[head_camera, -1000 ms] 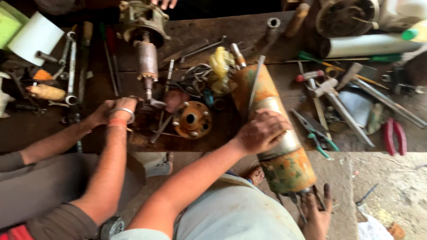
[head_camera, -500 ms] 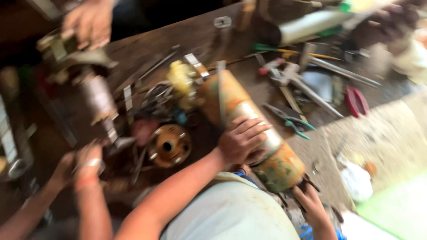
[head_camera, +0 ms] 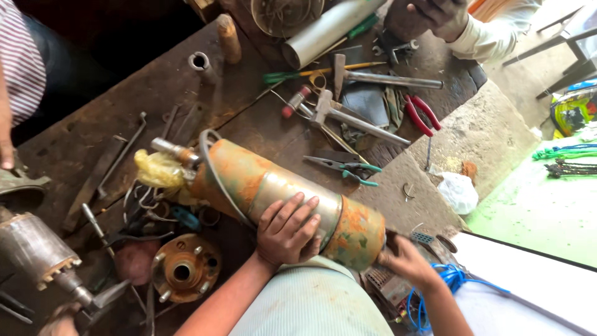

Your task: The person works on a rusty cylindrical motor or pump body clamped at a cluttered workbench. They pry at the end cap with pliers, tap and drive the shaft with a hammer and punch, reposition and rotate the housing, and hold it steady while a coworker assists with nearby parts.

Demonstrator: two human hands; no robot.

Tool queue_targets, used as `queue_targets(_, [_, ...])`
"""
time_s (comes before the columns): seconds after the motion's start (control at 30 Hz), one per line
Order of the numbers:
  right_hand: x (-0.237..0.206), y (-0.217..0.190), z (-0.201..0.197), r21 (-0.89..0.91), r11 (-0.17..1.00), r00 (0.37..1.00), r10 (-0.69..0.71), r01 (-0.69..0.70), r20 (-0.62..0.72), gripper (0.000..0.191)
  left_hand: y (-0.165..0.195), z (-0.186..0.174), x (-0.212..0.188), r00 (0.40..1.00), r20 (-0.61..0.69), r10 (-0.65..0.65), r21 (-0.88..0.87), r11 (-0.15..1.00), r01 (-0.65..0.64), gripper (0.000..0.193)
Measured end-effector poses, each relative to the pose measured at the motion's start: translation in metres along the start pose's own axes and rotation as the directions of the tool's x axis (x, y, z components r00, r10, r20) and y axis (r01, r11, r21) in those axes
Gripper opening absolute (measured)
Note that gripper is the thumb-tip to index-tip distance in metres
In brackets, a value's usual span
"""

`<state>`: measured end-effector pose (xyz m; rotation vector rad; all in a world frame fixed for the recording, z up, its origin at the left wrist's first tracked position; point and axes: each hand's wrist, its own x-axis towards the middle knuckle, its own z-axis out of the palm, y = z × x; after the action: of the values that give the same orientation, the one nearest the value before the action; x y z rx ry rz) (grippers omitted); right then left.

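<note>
Closest in, the left hand (head_camera: 287,231) lay flat across the middle of the pump motor (head_camera: 283,193), fingers spread over the bare metal band, pressing rather than closing: the grip was released, palm down. The right hand (head_camera: 407,261) sat at the motor's near end, touching the rusty orange cap; whether that grip was clenched or loose, I could not tell, the fingers being tucked behind the rim. Just beside that wrist, a coil of blue cable (head_camera: 449,280) hung off the edge.

The motor itself lay on its side across the front of the desk (head_camera: 124,106), slanting from the near right up to the left, a black cable (head_camera: 208,165) looped round its far end, where a yellow plastic wrap (head_camera: 158,169) bunched at the shaft. To the near left, a round rusty flange (head_camera: 185,267) rested flat, apart from the motor. Left again stood a rotor (head_camera: 34,249) with its shaft.

Further back, green-handled pliers (head_camera: 345,165) lay just beyond the motor, then a hammer (head_camera: 348,115), then red-handled pliers (head_camera: 423,115). At the far edge, a pale tube (head_camera: 329,28) rested, and another person's hand (head_camera: 435,12) worked there.
</note>
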<state>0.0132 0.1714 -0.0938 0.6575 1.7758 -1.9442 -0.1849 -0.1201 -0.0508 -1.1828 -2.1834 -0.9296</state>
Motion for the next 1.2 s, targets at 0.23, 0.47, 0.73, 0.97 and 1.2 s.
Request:
queue_targets(0.23, [0.03, -0.022, -0.023, 0.012, 1.0, 1.0, 0.008, -0.008, -0.011, 0.084, 0.001, 0.018, 0.008, 0.999, 0.0, -0.05, 0.067, 0.997, 0.05, 0.027])
queue_targets(0.47, [0.032, -0.032, -0.034, 0.0, 0.996, 0.985, 0.093, -0.094, -0.146, 0.076, 0.011, 0.023, 0.036, 0.986, 0.155, -0.057, -0.008, 0.998, 0.059, 0.039])
queue_targets(0.73, [0.007, -0.108, -0.026, -0.717, 0.675, 0.981, 0.052, -0.174, -0.189, 0.043, 0.042, 0.031, 0.062, 0.936, 0.321, 0.144, -0.049, 0.99, -0.136, 0.065])
queue_targets(0.97, [0.026, -0.162, -0.047, -0.834, 0.551, 0.855, -0.419, -0.028, -0.305, 0.039, 0.042, 0.024, 0.056, 0.954, 0.291, 0.07, -0.047, 0.997, -0.058, 0.058])
queue_targets(1.2, [0.147, -0.151, -0.044, -0.997, -0.028, 0.762, -0.644, 0.068, 0.07, 0.035, 0.04, 0.015, 0.03, 0.985, 0.167, 0.046, -0.049, 0.998, -0.038, 0.051])
